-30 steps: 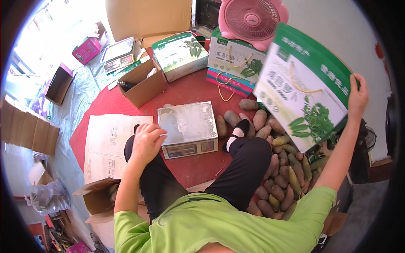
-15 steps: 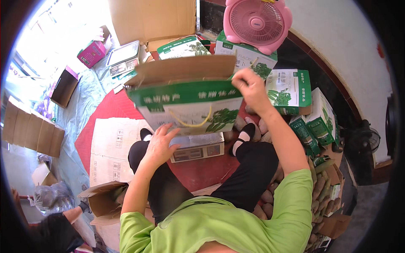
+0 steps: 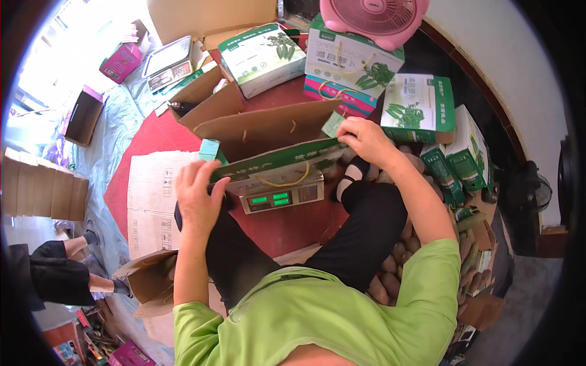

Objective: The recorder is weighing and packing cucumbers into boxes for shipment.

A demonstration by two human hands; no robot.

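Carton (image 3: pixel 268 131) lowered; scale (image 3: pixel 309 193) now bears it, display (image 3: pixel 281 199) lit — my right hand (image 3: pixel 370 141) grips its right end; left hand's (image 3: pixel 200 190) hold unclear.

Ahead of you, a round pink plastic fan (image 3: pixel 375 24) sits on a green-and-white printed carton (image 3: pixel 332 55). To your left, a small purple cardboard box (image 3: pixel 120 64) stands near a crinkled pale-blue plastic sheet (image 3: pixel 113 146); to your right, you have a black caged fan (image 3: pixel 532 188) near the pale wall (image 3: pixel 519 97).
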